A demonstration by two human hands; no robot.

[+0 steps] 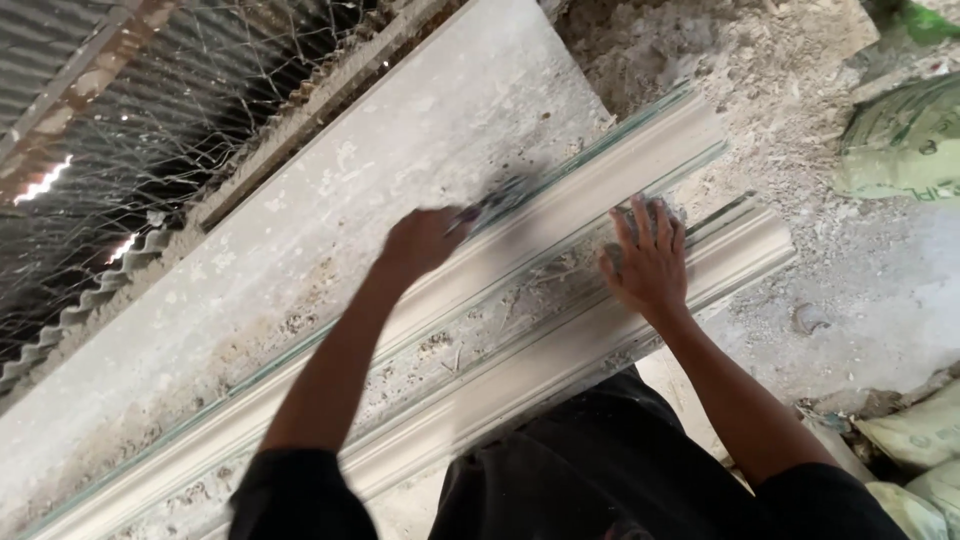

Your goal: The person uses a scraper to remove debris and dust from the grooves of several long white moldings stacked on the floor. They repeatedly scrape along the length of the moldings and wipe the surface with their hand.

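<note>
A long white plaster moulding (560,215) with ridged profiles lies slantwise from lower left to upper right on a grey slab (400,150). My left hand (425,240) is closed around a small dark tool (500,200), blurred by motion, whose tip is on the moulding's upper ridge. My right hand (648,262) rests flat with fingers spread in the moulding's hollow channel (500,310), which holds crumbs of plaster. My dark sleeves and clothing fill the bottom of the view.
Wire mesh (170,120) and corrugated sheet (80,310) run along the slab's left side. Dusty rubble-strewn floor (800,130) lies to the right. Greenish sacks sit at the upper right (905,140) and lower right (920,440).
</note>
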